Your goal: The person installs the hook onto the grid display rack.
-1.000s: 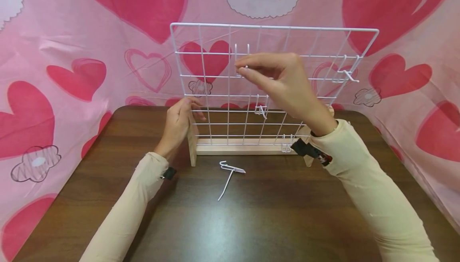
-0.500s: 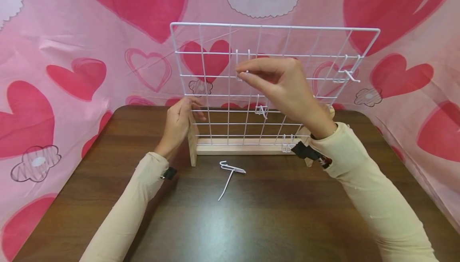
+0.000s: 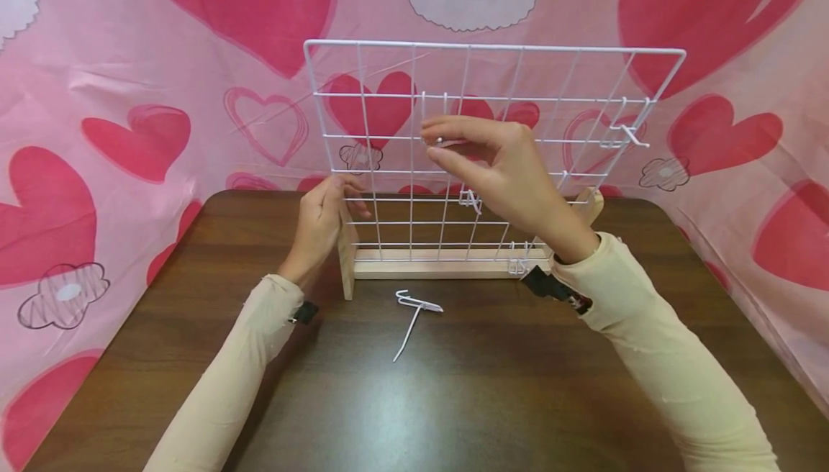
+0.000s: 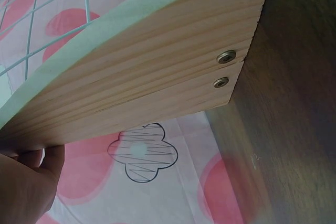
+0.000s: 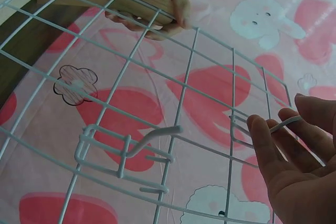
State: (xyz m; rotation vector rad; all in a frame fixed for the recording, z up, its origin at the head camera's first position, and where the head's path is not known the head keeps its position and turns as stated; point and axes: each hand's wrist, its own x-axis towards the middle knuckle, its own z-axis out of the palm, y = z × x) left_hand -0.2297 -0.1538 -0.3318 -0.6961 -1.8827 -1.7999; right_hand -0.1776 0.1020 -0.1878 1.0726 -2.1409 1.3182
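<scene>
In the head view my left hand (image 3: 319, 213) grips the wooden side piece (image 4: 157, 61) of the stand near its upper end. My right hand (image 3: 499, 166) is at a white wire hook (image 3: 440, 140) on the upper left of the white wire grid (image 3: 495, 47). The hook's two upright prongs stand at the second wire from the top. Thumb and fingers are slightly parted around its arm; in the right wrist view, fingertips are still beside the hook's arm (image 5: 286, 124). The fingers partly hide the hook's lower frame.
Another hook (image 3: 419, 306) lies on the brown table (image 3: 486, 386) before the stand. More hooks hang on the grid: one at upper right (image 3: 627, 134), one at centre (image 3: 470, 199), one low right (image 3: 518, 260). A pink heart-print cloth (image 3: 194, 40) stands behind.
The right hand has moved down a little with the hook, whose prongs came down to the wire. Its thumb and fingers have then parted. The left hand has stayed put.
</scene>
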